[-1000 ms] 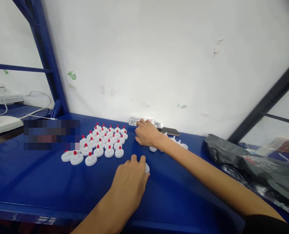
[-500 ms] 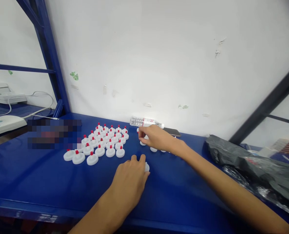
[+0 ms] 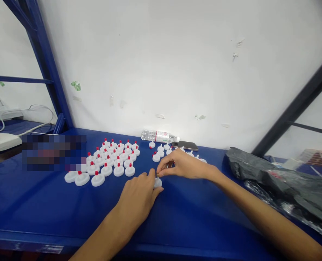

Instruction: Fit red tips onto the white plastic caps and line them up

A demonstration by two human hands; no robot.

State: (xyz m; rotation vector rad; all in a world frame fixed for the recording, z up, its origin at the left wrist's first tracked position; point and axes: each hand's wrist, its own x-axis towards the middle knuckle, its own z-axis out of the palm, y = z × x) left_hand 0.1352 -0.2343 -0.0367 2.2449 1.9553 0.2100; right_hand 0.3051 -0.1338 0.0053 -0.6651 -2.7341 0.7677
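My left hand (image 3: 137, 192) is closed round the rim of a white plastic nozzle lid (image 3: 158, 183) that stands on the blue table. Just above this lid, the thumb and fingers of my right hand (image 3: 184, 165) are pinched together at its spout. Whatever they hold is hidden. To the left stand rows of white lids with red tips (image 3: 106, 169). Behind my right hand is a looser group of white lids with bare spouts (image 3: 160, 152), partly covered by the hand. A few small red caps (image 3: 154, 153) lie among them.
A clear plastic water bottle (image 3: 161, 136) lies against the wall, beside a dark phone (image 3: 186, 145). Grey plastic bags (image 3: 272, 177) cover the right side. Blue shelf posts (image 3: 50, 72) rise at the left, near a white power strip (image 3: 3, 143).
My right hand has come back from the bare-spout lids at the rear to the lid under my left hand. My left hand keeps its hold. The view has shifted slightly.
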